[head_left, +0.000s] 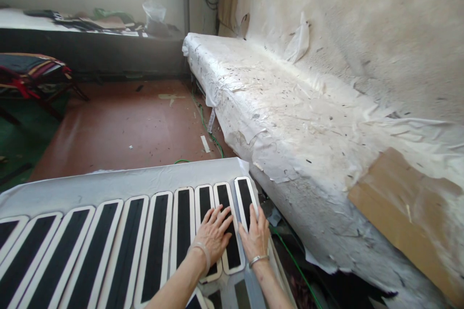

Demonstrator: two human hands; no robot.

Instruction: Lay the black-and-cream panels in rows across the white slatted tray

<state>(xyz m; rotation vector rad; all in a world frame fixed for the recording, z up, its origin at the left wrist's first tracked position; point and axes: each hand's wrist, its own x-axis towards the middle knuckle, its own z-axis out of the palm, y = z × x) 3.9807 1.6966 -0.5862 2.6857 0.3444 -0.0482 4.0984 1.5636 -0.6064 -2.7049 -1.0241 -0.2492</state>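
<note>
Long rounded panels with pale borders and black centres lie side by side on a covered table. My left hand [214, 232] rests with fingers spread across two neighbouring panels, its fingertips on the black centre of one panel [232, 252]. Around the rightmost panel [244, 195] is my right hand [256, 232], its thumb by the left border and its fingers over the black centre and right border. That hand hides the panel's lower part. A band circles each wrist.
The table's pale cover [119, 181] shows beyond the panels. On the right runs a long bench [250, 87] draped in speckled white sheeting, with brown cardboard [402, 207] on it. A green cable [295, 263] hangs between them. A red-framed rack [32, 75] stands far left.
</note>
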